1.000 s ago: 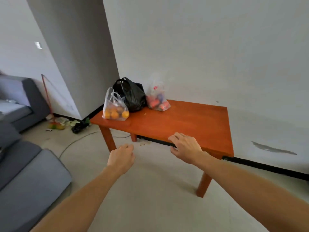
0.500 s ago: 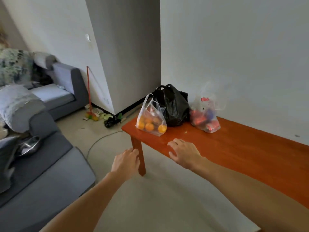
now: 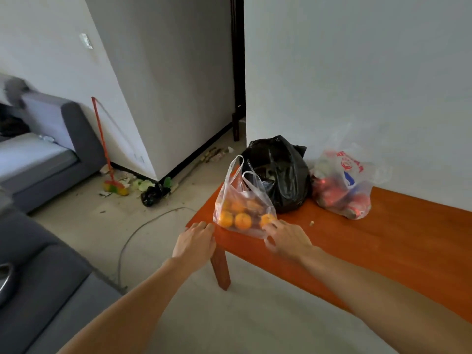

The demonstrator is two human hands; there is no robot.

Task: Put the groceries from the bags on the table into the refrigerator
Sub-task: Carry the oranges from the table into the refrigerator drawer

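A: Two hands out. Where's the left hand [image 3: 195, 242]?
B: Fingers straight, holding nothing, at the tabletop [image 3: 383, 241] corner, just beside the bag of oranges [image 3: 242, 208].
A: Right hand [image 3: 287, 238]?
B: Fingers spread, gripping nothing, touching that bag's lower edge. Behind it stands the black bag [image 3: 281, 180], then the printed bag [image 3: 342, 185], all on the tabletop's left end.

Three bags sit at the left end of a table [image 3: 383, 238]: a fruit bag [image 3: 242, 208] at the front corner, a second bag [image 3: 283, 175] just behind it, a third bag [image 3: 342, 185] to their right (left hand [image 3: 195, 245] at the corner, right hand [image 3: 288, 238] touching the fruit bag).
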